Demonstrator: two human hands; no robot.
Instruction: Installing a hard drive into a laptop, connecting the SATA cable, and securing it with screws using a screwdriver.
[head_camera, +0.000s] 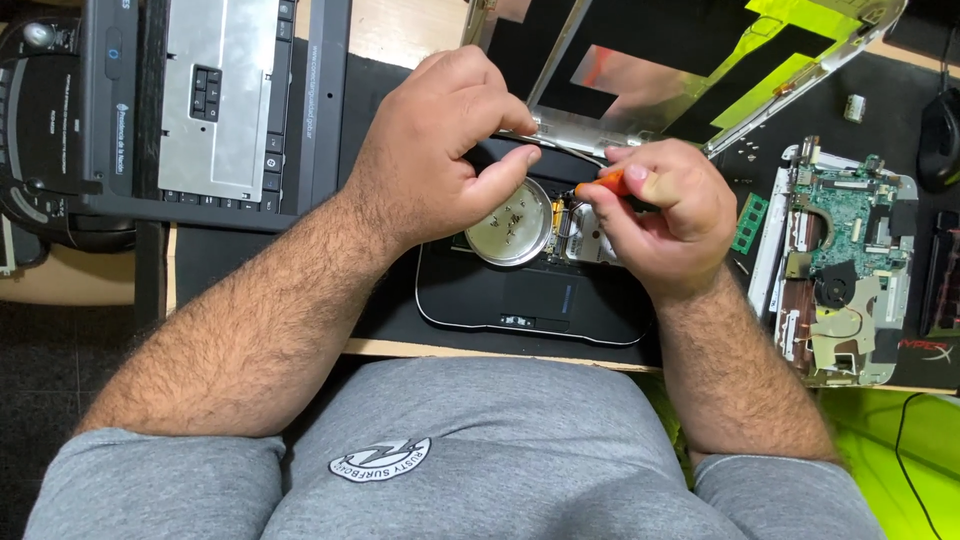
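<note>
- A black work mat (250, 265) covers a pale wooden desk, seen from above over the person's grey shirt.
- A black laptop base with a silver-edged palm rest (530, 300) lies on the mat at the near edge, directly under both hands.
- A round shiny metal dish holding small screws (508, 228) sits on that base, just under the left hand.
- The right hand (660, 215) pinches an orange-handled small screwdriver (605, 185) between thumb and fingers, its tip down at the bare metal area beside the dish.
- The left hand (445, 145) is curled, thumb and forefinger closed on a thin grey cable (565, 148) running along the base's hinge edge.
- Behind the hands, a detached silver laptop lid with yellow-green film patches (700, 70) leans open.
- To the right lies a green circuit board with a small black fan in a silver frame (845, 260), with a green memory stick (749, 222) just beside it.
- At the far left, a removed keyboard turned silver back up (220, 95) rests on another dark laptop shell.
- A black computer mouse (940, 135) sits at the right edge.
</note>
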